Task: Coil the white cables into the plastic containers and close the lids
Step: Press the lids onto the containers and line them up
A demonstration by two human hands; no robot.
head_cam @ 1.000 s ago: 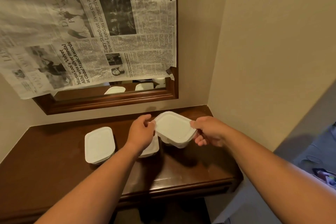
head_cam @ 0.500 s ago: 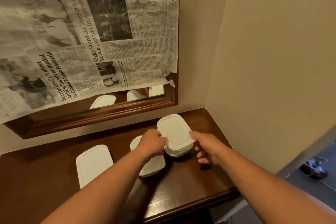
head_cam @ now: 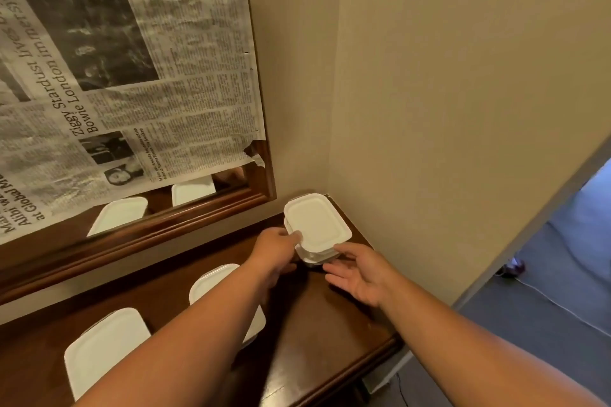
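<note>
Plastic containers, three in all, stand on the dark worktop (head_cam: 330, 317), each with a white lid on. No white cable is visible, so I cannot tell if the cables are already coiled inside. The left hand (head_cam: 276, 246) grips the corner container (head_cam: 317, 225) at its left edge, with the fingers (head_cam: 295, 236) curled against the lid rim. The right hand (head_cam: 362, 274) is open, its fingers straight and spread, and holds nothing. It is just beside the near right corner of the same container; whether it touches, I cannot tell. The middle container (head_cam: 211, 277) and the near container (head_cam: 105, 344) lie on the person's side of the left fingers, partly under that forearm. I judge that the step in hand is setting this container in place with its lid closed. The next move probably needs even pressure along all lid edges, so that the lid sits fully down.
</note>
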